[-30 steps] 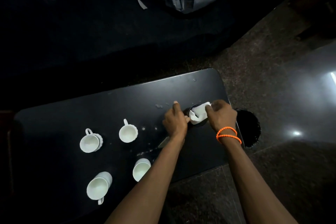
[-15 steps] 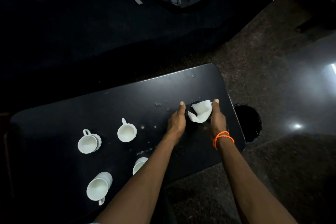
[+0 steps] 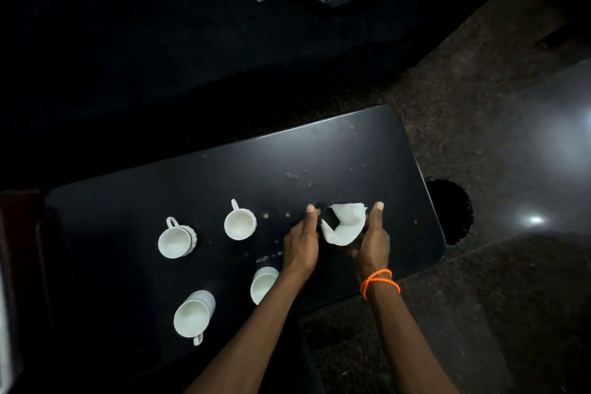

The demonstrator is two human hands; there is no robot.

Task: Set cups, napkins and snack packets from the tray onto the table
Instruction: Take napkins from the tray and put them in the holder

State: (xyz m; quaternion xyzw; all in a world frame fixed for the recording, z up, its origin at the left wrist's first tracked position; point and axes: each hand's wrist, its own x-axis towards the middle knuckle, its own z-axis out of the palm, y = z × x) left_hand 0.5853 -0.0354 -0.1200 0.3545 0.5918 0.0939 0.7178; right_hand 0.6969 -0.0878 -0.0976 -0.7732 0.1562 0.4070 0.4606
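— Head view: what is held right of centre?

— A dark round holder [image 3: 329, 216] with a white napkin [image 3: 343, 224] tucked in it is cupped between the left hand [image 3: 302, 243] and right hand [image 3: 373, 241], fingers curved against its sides, probably to steady it on the black table [image 3: 367, 153].

— And the cups?

— Four white cups [image 3: 240, 223] are set down at lower left, well apart.
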